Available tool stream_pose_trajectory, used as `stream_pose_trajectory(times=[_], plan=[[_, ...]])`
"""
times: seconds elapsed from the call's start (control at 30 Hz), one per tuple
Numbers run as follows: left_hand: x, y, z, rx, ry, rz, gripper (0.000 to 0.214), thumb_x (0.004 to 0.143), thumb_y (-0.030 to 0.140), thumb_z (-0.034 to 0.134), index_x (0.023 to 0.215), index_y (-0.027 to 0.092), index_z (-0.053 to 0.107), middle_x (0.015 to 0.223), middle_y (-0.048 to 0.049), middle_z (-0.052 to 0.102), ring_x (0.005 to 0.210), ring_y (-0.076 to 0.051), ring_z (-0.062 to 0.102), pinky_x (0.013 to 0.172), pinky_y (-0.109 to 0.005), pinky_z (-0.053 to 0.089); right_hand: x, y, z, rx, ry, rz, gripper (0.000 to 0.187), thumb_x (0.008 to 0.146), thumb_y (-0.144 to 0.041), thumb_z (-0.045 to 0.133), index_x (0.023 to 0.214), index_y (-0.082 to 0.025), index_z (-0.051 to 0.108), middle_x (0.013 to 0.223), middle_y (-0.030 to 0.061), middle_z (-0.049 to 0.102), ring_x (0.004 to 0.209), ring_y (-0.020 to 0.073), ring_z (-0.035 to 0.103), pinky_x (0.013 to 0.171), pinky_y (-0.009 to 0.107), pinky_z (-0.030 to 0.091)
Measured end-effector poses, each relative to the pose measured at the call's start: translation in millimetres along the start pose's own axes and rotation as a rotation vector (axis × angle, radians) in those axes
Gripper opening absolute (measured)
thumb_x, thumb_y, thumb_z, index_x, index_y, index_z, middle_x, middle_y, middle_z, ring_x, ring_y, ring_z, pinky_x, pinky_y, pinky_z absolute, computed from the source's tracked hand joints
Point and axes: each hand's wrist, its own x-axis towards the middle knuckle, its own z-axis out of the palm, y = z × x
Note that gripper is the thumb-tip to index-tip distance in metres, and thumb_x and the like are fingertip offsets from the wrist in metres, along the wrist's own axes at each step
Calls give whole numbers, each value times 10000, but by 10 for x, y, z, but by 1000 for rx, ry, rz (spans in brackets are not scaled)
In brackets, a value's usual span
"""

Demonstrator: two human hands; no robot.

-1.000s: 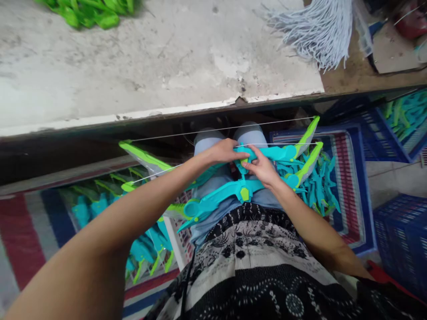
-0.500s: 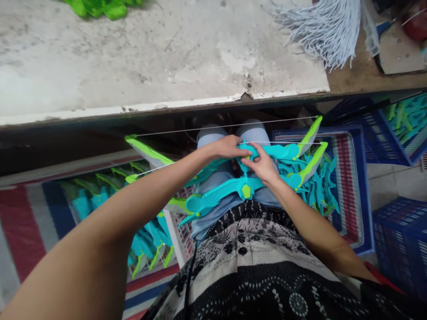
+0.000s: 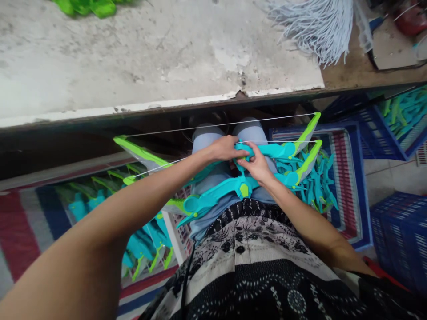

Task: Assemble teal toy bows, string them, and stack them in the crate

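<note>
Head camera: nearest, below the patterned shirt (image 3: 253, 253), a near bow (image 3: 244, 191) lies across the thighs, probably because the lap bears its weight and leaves the fingers free. Just beyond it a far bow (image 3: 282, 150) sits over the knees, the two facing the same way, limbs nested, perhaps so both fit in the narrow space. The left hand (image 3: 227, 148) arches over the far bow's hub, fingers close together and bent down; the right hand (image 3: 258, 166) comes in from the right, thumb and forefinger parted around the same hub, pinching it. Which fingertip presses which part is hidden. Both bows are turquoise through the middle, with lime-green tips and grey-backed limbs; the near one shows a lime five-sided badge. White strings span the tips, the nearer string passing at the fingers.

To the left, similar bows (image 3: 78, 206) lie in a row on a striped sheet (image 3: 23, 231); to the right a blue crate (image 3: 365, 200) holds turquoise parts (image 3: 320, 186), both likely set there for easy reach. Farther off stands a worn table (image 3: 187, 58), with green pieces (image 3: 93, 6) far left and pale cords (image 3: 330, 31) far right.
</note>
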Motion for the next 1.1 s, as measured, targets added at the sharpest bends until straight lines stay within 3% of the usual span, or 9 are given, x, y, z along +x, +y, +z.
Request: stream_pose_trajectory(times=[0.17,0.3,0.4,0.53,0.67,0.77,0.9,1.0,1.1], plan=[[-19,-51,104,86,91,-24,506,839,606,520,1030,150,629,932,-125,712,871,-267,668,649,-279,385,58,112,-18,-116,29,-84,658,695,-306,726,1312,-230,512,629,-79,444,545,92,363,506,207,329],[-27,-95,110,59,124,1,489,869,600,498,1016,162,659,947,-119,721,912,-271,671,713,-289,426,15,51,-57,-232,11,-96,662,768,-361,696,1377,-208,484,561,-93,392,498,94,341,494,215,301],[-113,-155,55,32,269,56,462,876,548,519,1092,167,668,1063,-110,710,1012,-266,641,821,-312,455,-75,-77,-154,-448,-45,-124,668,846,-413,635,1442,-190,434,503,-95,403,482,116,415,509,224,314],[-492,-176,66,26,541,55,410,881,464,543,1144,169,652,1074,-105,690,1028,-261,609,900,-368,469,-203,-202,-350,-788,-39,-268,576,880,-424,613,1403,-206,512,613,-25,616,603,163,580,604,249,395],[-1051,-16,404,41,770,52,309,947,375,461,1067,166,653,1040,-128,668,987,-253,593,894,-408,477,-328,-184,-525,-882,17,-471,367,930,-431,539,1161,-190,693,788,53,707,693,189,622,677,294,455],[-1278,153,825,78,627,116,298,937,374,496,1101,170,640,1065,-135,661,975,-255,602,862,-411,497,-346,-153,-655,-910,58,-738,313,965,-367,477,1047,-192,722,922,91,710,862,215,629,822,353,480],[-1140,295,1223,255,446,10,497,893,267,537,1374,152,481,1252,-185,586,1074,-305,587,879,-437,482,-156,-165,-806,-1056,233,-906,295,943,-370,511,1046,-185,715,1043,124,676,1018,264,572,883,419,444],[-1015,365,1265,313,376,-102,489,916,126,367,1392,149,477,1098,-171,627,958,-284,614,796,-394,474,-23,-202,-863,-1159,182,-936,317,932,-406,532,1071,-179,705,1096,128,671,1045,278,562,857,418,441],[-1141,470,1152,287,338,-78,482,897,116,357,1341,168,538,1051,-167,624,913,-290,609,727,-384,471,-111,-321,-932,-1127,157,-1007,291,931,-402,550,1028,-178,708,1048,113,696,1000,262,599,851,414,463]])
